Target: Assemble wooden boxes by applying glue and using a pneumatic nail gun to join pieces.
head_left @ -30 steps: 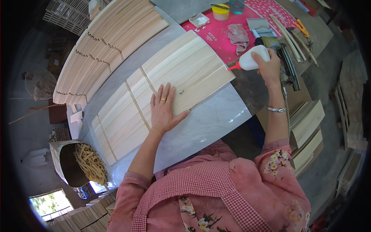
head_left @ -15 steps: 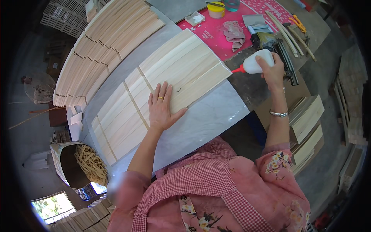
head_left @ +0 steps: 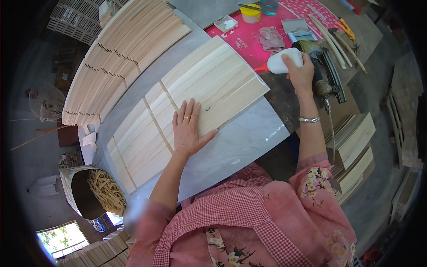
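Note:
A pale wooden panel (head_left: 222,75) of joined slats, with grooves running across it, lies slantwise on the grey glossy tabletop (head_left: 249,129). My left hand (head_left: 187,129) rests flat on the panel, fingers stretched out and thumb spread. In my right hand (head_left: 300,73) is a white squeeze bottle (head_left: 284,61), held tilted with its red nozzle (head_left: 261,69) pointing left at the panel's far right edge. A whitish line, apparently glue, shows along that edge. Whether the nozzle tip touches the wood I cannot tell.
Stacked slatted panels (head_left: 120,58) stand at the far left. A nail gun (head_left: 327,71) with a hose lies just right of the bottle. Behind are a pink cloth (head_left: 271,38), a yellow-lidded tub (head_left: 250,13) and orange-handled pliers (head_left: 345,29). A bin of tan strips (head_left: 106,191) stands lower left.
My right hand has carried the bottle left and slightly away from me, along the panel's edge from its near corner. My left hand stays flat on the panel.

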Available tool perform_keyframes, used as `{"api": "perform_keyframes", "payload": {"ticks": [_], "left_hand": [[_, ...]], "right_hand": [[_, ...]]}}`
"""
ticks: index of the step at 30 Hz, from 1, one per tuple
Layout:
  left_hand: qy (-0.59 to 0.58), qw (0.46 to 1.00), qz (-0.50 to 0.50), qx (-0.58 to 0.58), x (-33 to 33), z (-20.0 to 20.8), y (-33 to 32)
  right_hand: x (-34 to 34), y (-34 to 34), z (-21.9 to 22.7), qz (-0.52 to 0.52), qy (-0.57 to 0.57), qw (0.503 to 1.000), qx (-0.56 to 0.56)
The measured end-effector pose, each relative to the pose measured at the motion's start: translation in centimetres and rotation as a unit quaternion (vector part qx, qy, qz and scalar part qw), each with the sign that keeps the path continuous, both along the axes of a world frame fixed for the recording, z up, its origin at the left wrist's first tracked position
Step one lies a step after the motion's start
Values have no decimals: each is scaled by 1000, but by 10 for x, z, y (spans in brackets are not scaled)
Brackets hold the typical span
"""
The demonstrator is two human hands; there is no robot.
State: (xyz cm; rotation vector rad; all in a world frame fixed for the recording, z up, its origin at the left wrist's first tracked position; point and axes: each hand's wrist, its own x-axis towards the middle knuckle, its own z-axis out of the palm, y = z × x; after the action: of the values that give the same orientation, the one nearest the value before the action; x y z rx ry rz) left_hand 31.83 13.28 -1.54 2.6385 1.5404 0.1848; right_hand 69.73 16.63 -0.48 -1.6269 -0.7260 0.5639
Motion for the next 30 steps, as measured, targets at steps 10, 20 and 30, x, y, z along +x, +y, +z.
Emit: {"api": "perform_keyframes", "payload": {"ticks": [10, 20, 30], "left_hand": [[2, 1000, -3, -3, 1, 1, 0], [5, 1000, 5, -11, 2, 4, 0], [9, 1000, -1, -19, 0, 3, 1]], "right_hand": [[2, 37, -12, -4, -62, 998, 26], [-6, 50, -16, -8, -13, 1000, 10], [-25, 92, -15, -27, -64, 997, 16]]}}
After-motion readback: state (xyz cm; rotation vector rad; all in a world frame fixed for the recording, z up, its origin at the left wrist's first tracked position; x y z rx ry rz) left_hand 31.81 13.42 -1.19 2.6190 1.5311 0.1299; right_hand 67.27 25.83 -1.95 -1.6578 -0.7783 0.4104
